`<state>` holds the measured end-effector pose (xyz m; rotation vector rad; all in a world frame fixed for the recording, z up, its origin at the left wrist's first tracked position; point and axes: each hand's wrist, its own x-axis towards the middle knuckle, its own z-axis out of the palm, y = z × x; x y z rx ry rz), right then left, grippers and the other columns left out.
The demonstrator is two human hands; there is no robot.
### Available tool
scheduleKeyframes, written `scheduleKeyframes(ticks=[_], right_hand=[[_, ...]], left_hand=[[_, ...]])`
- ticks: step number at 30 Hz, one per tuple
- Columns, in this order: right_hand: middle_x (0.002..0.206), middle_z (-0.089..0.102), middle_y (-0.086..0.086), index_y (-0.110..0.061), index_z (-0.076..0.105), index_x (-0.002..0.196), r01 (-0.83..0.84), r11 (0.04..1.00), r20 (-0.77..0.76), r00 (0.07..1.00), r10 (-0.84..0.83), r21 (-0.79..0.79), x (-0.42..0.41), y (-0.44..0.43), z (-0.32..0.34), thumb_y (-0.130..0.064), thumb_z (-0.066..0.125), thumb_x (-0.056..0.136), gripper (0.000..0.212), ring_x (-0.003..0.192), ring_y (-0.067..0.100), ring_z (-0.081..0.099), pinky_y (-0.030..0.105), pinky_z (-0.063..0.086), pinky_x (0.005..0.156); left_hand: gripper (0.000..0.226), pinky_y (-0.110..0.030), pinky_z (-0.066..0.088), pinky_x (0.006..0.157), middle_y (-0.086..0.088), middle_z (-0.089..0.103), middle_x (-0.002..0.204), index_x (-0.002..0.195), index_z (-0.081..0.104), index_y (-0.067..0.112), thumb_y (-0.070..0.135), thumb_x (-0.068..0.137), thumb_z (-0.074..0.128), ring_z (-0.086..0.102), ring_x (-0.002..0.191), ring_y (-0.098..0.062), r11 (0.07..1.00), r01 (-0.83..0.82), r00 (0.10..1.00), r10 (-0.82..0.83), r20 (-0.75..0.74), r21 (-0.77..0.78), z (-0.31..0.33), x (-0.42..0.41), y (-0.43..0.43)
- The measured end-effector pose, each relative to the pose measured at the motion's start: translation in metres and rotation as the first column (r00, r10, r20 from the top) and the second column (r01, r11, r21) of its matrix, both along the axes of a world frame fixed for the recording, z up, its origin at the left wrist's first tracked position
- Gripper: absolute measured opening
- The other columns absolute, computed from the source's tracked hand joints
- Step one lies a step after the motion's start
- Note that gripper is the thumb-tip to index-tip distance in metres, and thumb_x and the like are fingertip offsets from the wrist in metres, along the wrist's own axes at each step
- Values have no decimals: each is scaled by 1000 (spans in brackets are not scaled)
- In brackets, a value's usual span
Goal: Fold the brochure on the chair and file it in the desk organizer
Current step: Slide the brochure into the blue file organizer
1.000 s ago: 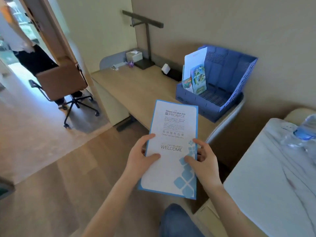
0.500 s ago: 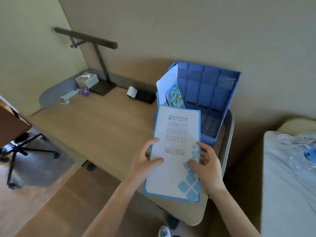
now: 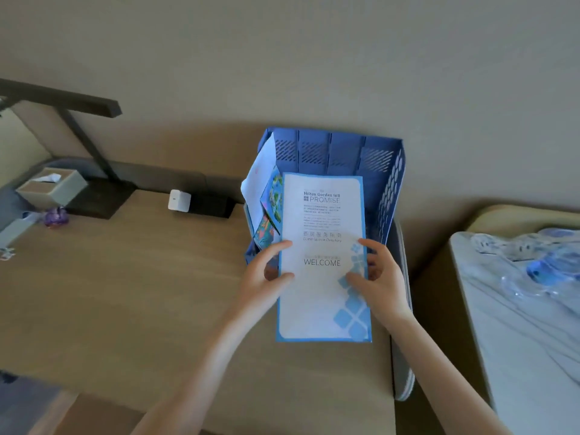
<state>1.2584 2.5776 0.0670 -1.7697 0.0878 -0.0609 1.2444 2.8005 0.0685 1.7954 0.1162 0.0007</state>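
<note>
Broadly, a wooden tabletop fills the lower left and centre of the frame, set against a plain beige wall. At the right edge lies a marbled white surface with a crumpled clear plastic bottle on it.

Above the centre stands the blue desk organizer, its perforated back and dividers upright against the wall. Its leftmost slot already holds a white sheet and two colourful leaflets.

The brochure, white with a blue border and the word WELCOME printed on it, is held in front of the organizer, its top edge overlapping the organizer's middle slots and its bottom edge over the tabletop. It faces the camera, folded to a narrow panel.

The left hand pinches the brochure's left edge, thumb on the front and fingers curled behind. The right hand grips the right edge the same way, thumb lying across the blue square pattern. Both hands sit about halfway up the sheet.

In the upper left, a dark desk lamp stands beside a tissue box; a small white cube rests near the wall.
</note>
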Motion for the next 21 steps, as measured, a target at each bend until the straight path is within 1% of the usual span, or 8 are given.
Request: scheduleKeyframes(ticks=[2, 4, 7, 9, 12, 15, 18, 21], right_hand=[[97, 67, 14, -30, 55, 124, -29, 999, 61, 998, 32, -36, 30, 3, 11, 9, 72, 78, 62, 81, 38, 64, 49, 59, 72], [100, 67, 10, -32, 54, 126, -60, 995, 102, 992, 68, -81, 61, 7, 20, 4, 72, 81, 60, 86, 36, 65, 47, 60, 73], [105, 66, 2, -33, 51, 130, -102, 987, 169, 978, 123, -124, 103, 15, 27, 0, 75, 81, 64, 89, 26, 67, 33, 61, 73], [110, 64, -1, -36, 47, 132, -148, 979, 185, 967, 172, -137, 129, 22, 26, -2, 78, 78, 70, 90, 21, 67, 31, 60, 74], [122, 56, -15, -45, 39, 136, -213, 950, 184, 949, 257, -228, 158, 33, 14, -7, 82, 72, 86, 98, 14, 62, 28, 55, 80], [134, 49, -19, -51, 32, 141, -260, 901, 167, 928, 332, -347, 182, 42, -7, -10, 83, 68, 98, 111, 10, 54, 28, 48, 87], [141, 46, -21, -55, 29, 141, -307, 863, 138, 911, 388, -402, 201, 47, -30, -12, 85, 66, 103, 120, 12, 51, 32, 48, 92], [137, 48, -17, -58, 29, 141, -338, 851, 115, 903, 413, -403, 219, 54, -47, -13, 87, 65, 106, 110, 11, 53, 36, 51, 92]], left_hand=[[60, -22, 46, 58, 3, 56, 66, 115, 61, 48, 5, 73, 61, 52, 60, -12, 998, 45, 997, -48, 66, 48, 11, 23, 11], [61, -20, 49, 63, -1, 61, 73, 119, 61, 43, -2, 76, 62, 59, 63, -13, 989, 34, 984, -58, 167, 142, 21, 44, 19], [65, -19, 50, 67, 15, 64, 102, 122, 57, 38, -8, 77, 64, 63, 67, -12, 972, -34, 946, -44, 321, 232, 30, 71, 25], [63, -21, 52, 70, 32, 58, 116, 125, 58, 31, -10, 77, 64, 63, 68, -12, 960, -83, 915, -32, 403, 266, 30, 85, 27], [60, -19, 50, 69, 15, 60, 114, 126, 59, 17, -14, 74, 65, 59, 68, -3, 925, -196, 863, 5, 504, 326, 16, 98, 26], [59, -15, 49, 65, -2, 62, 106, 126, 58, 10, -16, 74, 64, 53, 70, 8, 895, -242, 861, 21, 507, 374, -5, 105, 21], [60, -24, 52, 67, -5, 60, 115, 132, 54, 14, -13, 79, 61, 54, 72, -3, 890, -236, 895, 43, 443, 391, -23, 107, 15], [61, -25, 51, 67, 1, 57, 114, 135, 51, 18, -10, 81, 59, 54, 71, -11, 883, -295, 902, 130, 413, 366, -34, 114, 10]])
